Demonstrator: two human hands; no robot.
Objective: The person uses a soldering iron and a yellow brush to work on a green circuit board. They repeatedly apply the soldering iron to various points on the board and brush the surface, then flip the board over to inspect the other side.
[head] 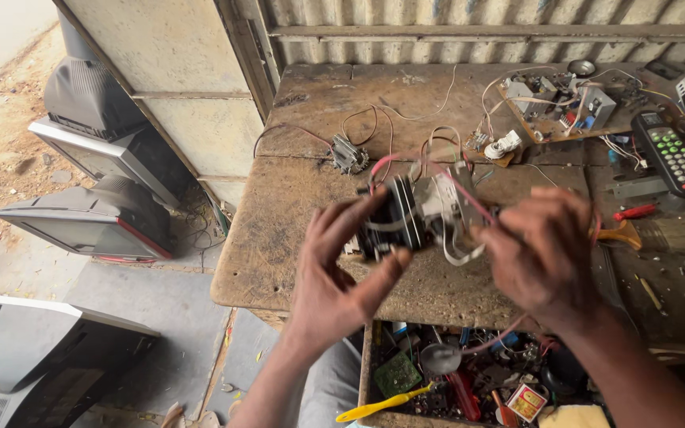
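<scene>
- Take the black transformer block (406,215) as your landmark: you hold it in the air above the near edge of the worn wooden tabletop (295,214), with red and white wires looping off its top.
- Beyond the transformer block, on the tabletop, lies a smaller coil part (349,154) with thin leads; farther back and to the right sits a circuit board (560,103) crowded with components.
- Well to the right of the block rests a dark remote control (673,154), and nearer in, a red-handled screwdriver (634,212) and a brush (663,235).
- Below the block, an open drawer (469,380) holds loose parts, a green board and a yellow-handled tool (382,404).
- Far to the left of the block, old television sets (97,182) stand on the ground.
- Nothing lies between your hands and the block; the loose wires hang around your right fingers.
- Your left hand (338,269) comes up from below, palm turned inward, fingers and thumb pinching the block's left side.
- Your right hand (545,254) curls over the block's right side, back of the hand to the camera, gripping it there; the fingertips are hidden.
</scene>
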